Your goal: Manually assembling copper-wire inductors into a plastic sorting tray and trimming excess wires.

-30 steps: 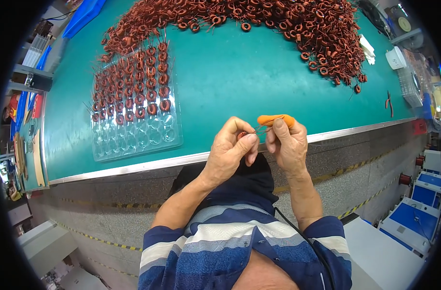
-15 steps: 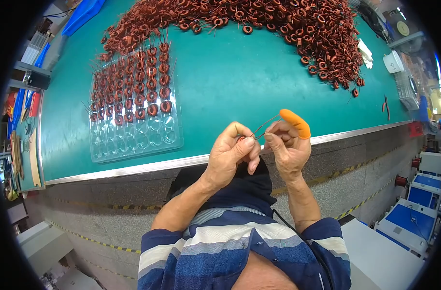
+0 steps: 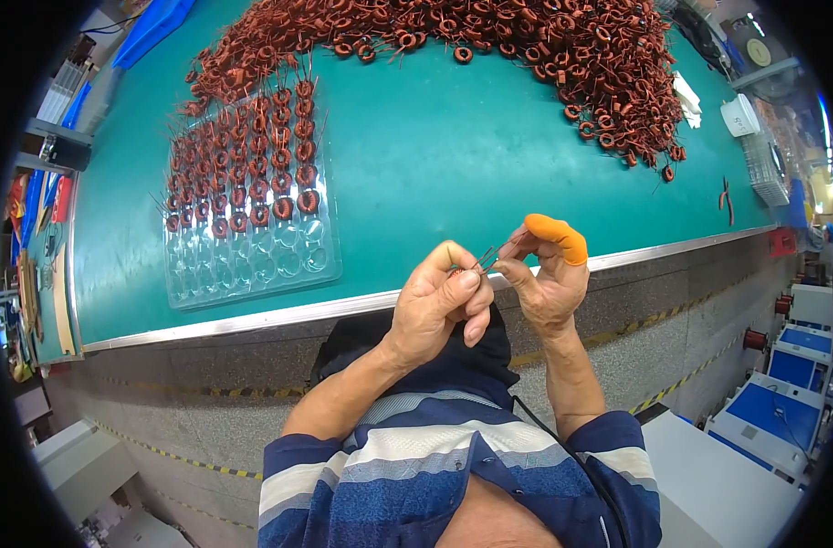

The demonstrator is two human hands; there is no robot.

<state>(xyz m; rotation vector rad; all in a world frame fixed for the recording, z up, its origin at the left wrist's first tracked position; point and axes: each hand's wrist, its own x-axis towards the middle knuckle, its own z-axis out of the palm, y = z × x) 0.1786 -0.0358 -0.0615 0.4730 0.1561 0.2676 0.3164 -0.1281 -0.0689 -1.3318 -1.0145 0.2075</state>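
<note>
My left hand is closed, pinching a small copper-wound toroid coil between thumb and fingers. Most of the coil is hidden by the fingertips. Its thin wire leads stick out toward my right hand. That hand wears an orange finger cot on the forefinger, and its thumb and fingers close around the lead ends. Both hands are above the table's front edge. To their left lies a clear plastic tray, its far rows filled with upright coils and its near pockets bare.
A large heap of copper coils spreads over the far side of the green table. Red-handled pliers lie at the right, near a white tub and a white cloth. A metal strip edges the table.
The right hand's fingers have shifted along the leads, and the forefinger has tilted. The leads, spread in a long loop before, now look closer together. The left hand keeps its pinch on the coil.
</note>
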